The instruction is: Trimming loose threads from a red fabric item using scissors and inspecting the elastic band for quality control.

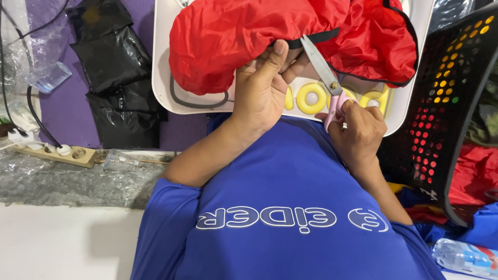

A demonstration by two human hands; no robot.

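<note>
The left hand [262,88] lies on the lower edge of a red garment [249,36], fingers closed on the fabric and the thumb pressed up along its black hem band [321,37]. The garment is bunched on a white tray [166,78] that sits across the person's lap, and it covers most of the tray's top half. The right hand [358,132] holds scissors [324,72] by their pink handles, fingers through the loops; the blades point up and to the left, and they look nearly closed, their tips at the black band just beside the left thumb (whether they actually bite the band cannot be told). Yellow raised shapes [311,98] show on the tray between the two hands.

The person wears a blue shirt [290,207]. To the left, black plastic bags [116,72] lie on a purple mat [62,109], with a power strip [57,153] and cables near them. To the right stands a black perforated crate [451,88], tilted, with red and blue cloth beneath it. A plastic bottle [464,256] lies at the lower right.
</note>
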